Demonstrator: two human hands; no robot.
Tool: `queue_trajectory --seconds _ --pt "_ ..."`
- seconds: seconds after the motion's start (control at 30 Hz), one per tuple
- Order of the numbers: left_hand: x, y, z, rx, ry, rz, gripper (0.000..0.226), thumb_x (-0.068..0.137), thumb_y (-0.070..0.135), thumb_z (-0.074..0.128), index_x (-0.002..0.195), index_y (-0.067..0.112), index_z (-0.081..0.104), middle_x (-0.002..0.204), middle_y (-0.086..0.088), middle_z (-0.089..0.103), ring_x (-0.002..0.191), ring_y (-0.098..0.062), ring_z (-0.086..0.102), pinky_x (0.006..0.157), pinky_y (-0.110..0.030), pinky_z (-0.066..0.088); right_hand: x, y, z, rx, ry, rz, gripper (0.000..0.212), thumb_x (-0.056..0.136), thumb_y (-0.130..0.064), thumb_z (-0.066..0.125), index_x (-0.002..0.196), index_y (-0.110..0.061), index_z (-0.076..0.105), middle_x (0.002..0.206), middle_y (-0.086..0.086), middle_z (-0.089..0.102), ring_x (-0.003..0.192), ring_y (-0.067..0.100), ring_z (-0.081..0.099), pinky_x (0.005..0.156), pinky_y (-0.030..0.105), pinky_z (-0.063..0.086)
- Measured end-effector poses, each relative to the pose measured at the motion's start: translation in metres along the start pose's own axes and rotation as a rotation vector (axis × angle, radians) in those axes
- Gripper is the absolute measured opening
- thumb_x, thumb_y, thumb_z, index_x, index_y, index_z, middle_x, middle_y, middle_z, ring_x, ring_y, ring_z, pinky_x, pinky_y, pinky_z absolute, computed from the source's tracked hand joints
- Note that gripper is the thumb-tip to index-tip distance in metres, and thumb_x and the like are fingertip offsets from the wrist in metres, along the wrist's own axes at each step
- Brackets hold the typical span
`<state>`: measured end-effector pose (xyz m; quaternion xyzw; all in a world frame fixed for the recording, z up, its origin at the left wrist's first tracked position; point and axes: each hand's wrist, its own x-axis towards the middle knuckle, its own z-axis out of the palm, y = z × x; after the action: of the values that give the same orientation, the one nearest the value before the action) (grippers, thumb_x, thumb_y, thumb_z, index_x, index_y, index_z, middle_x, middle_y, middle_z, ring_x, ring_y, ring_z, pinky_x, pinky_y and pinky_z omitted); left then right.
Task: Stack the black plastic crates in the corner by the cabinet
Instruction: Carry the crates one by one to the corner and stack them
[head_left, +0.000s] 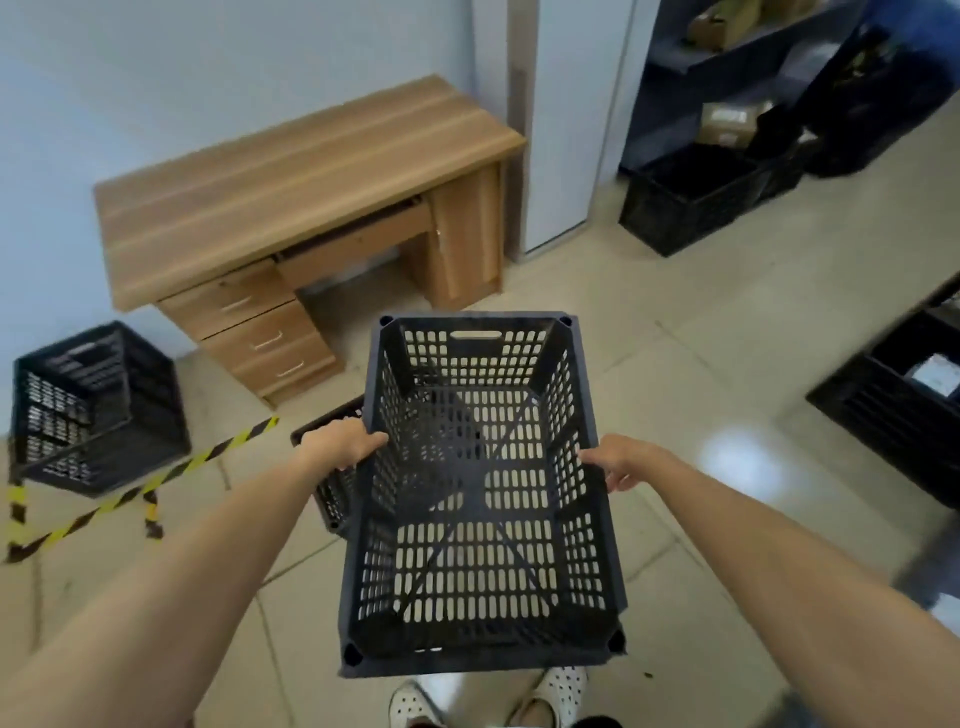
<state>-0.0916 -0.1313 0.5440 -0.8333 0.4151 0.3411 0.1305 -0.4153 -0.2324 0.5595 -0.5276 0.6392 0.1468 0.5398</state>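
Black perforated plastic fills the centre of the frame: you hold an empty crate (480, 493) open side up, above the tiled floor (701, 364). Your left hand (345, 444) clasps the crate's left rim, fingers curled over the edge; your right hand (621, 462) clasps the right rim the same way. Both forearms reach in from the lower corners of the frame. At the bottom edge, below the crate, your white perforated shoes (558, 693) show.

Just left of the held crate and partly hidden behind it, a second crate (332, 493) sits on the floor. At the left edge of the frame stands a third crate (98, 410), tilted, beside strips of yellow-and-black hazard tape (156, 480) on the floor. Above these, in the upper left of the frame, a wooden desk (291, 192) with three drawers stands against a pale blue wall.

In the upper right, a dark crate (685, 200) rests on the floor at the foot of blue shelving (727, 67) holding cardboard boxes. At the right edge, another dark crate (893, 410) sits on the floor with something pale inside.
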Motion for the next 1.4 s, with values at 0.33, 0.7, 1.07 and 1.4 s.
queue_trajectory --seconds 0.33,0.7,1.07,1.4 --pt "-0.053 -0.186 0.035 -0.294 0.099 -0.306 0.034 0.103 0.028 0.041 0.106 -0.001 0.058 0.100 -0.016 0.063 0.090 -0.029 0.060 0.079 -0.033 0.047 0.007 -0.104 0.142 -0.436 -0.108 -0.122 0.040 0.101 -0.031 0.043 0.127 0.000 0.049 0.087 0.008 0.060 0.062 0.015 0.057 0.046 0.023 0.043" --pt "-0.108 -0.386 0.087 -0.288 0.137 -0.527 0.026 0.099 0.028 0.049 0.103 0.006 0.062 0.099 -0.009 0.063 0.094 -0.026 0.062 0.073 -0.029 0.045 -0.018 -0.203 0.330 -0.577 -0.232 -0.198 0.025 0.100 -0.027 0.049 0.110 -0.005 0.043 0.091 0.011 0.062 0.072 0.021 0.063 0.050 0.028 0.053" --pt "-0.125 -0.508 0.114 -0.379 0.179 -0.725 0.032 0.099 0.035 0.050 0.114 0.007 0.049 0.092 -0.003 0.057 0.089 -0.020 0.059 0.081 -0.032 0.051 -0.003 -0.273 0.454 -0.713 -0.468 -0.152 0.014 0.096 -0.006 0.050 0.085 -0.002 0.057 0.088 0.011 0.068 0.083 0.024 0.070 0.071 0.028 0.059" --pt "-0.086 -0.604 0.039 -0.397 0.241 -0.837 0.035 0.097 0.039 0.052 0.115 0.009 0.049 0.100 -0.006 0.063 0.096 -0.025 0.064 0.086 -0.036 0.055 0.051 -0.413 0.531 -0.911 -0.511 -0.323 0.039 0.095 -0.016 0.048 0.129 0.003 0.053 0.128 0.016 0.061 0.121 0.032 0.059 0.104 0.044 0.047"
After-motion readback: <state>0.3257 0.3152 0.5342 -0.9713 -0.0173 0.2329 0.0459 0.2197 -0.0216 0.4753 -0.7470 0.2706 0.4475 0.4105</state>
